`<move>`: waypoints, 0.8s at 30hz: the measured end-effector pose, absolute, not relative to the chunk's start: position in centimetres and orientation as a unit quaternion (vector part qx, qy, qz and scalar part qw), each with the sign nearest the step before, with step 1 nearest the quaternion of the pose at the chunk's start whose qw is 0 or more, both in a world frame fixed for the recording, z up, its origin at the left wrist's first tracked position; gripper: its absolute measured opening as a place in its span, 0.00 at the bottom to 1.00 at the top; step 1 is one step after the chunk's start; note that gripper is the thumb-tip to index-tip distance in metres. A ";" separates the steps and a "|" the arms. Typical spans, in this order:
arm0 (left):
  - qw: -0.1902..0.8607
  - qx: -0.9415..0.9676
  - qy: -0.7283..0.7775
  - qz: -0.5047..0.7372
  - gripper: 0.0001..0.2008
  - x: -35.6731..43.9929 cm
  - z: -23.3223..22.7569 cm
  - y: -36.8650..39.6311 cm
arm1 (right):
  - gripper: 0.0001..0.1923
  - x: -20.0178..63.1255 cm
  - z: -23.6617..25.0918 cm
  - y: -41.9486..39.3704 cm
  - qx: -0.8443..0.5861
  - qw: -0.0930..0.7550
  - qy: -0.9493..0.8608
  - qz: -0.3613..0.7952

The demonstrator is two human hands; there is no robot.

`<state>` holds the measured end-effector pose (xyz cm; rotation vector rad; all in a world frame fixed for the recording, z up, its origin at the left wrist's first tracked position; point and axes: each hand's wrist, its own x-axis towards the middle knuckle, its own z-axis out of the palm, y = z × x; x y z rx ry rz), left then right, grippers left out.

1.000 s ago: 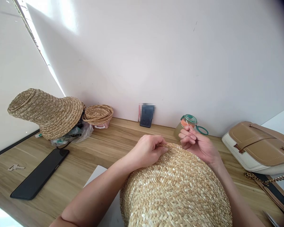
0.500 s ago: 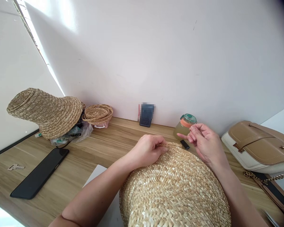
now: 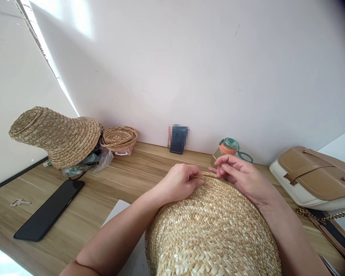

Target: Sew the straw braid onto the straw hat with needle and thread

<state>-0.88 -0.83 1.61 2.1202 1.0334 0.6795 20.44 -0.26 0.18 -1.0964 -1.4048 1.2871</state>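
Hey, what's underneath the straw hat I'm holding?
At the left edge of the straw hat, a white sheet on the wooden table passes out of sight beneath. The hat covers the rest, so how far the sheet reaches can't be seen.

Straw hat (image 3: 215, 230) — pale, woven, rounded, pinched at its edge.

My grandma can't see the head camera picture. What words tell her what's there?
A left hand pinches the edge of a woven straw piece; the right hand hovers close by. The wooden table holds a straw hat and phone at left, a handbag at right.
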 end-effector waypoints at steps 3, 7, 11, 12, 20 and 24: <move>0.332 0.816 0.395 0.259 0.08 -0.8 1.4 -0.9 | 0.17 20.3 0.8 -1.1 -0.486 0.338 -0.645 0.483; 0.328 0.818 0.397 0.255 0.08 -0.7 1.2 -1.0 | 0.18 20.2 1.4 -1.8 -0.499 0.214 -0.724 0.426; 0.328 0.817 0.408 0.240 0.09 -0.5 1.0 -1.0 | 0.16 20.1 1.4 -2.0 -0.498 0.164 -0.754 0.396; 0.329 0.816 0.412 0.236 0.09 -0.4 1.0 -0.9 | 0.16 20.0 1.4 -2.0 -0.499 0.159 -0.759 0.386; 0.310 0.822 0.424 0.217 0.08 -0.4 0.1 -0.5 | 0.13 19.1 0.9 -1.8 -0.449 0.138 -0.821 0.325; 0.320 0.819 0.422 0.221 0.09 -0.5 -0.1 -0.2 | 0.14 18.7 0.6 -1.3 -0.460 0.153 -0.810 0.330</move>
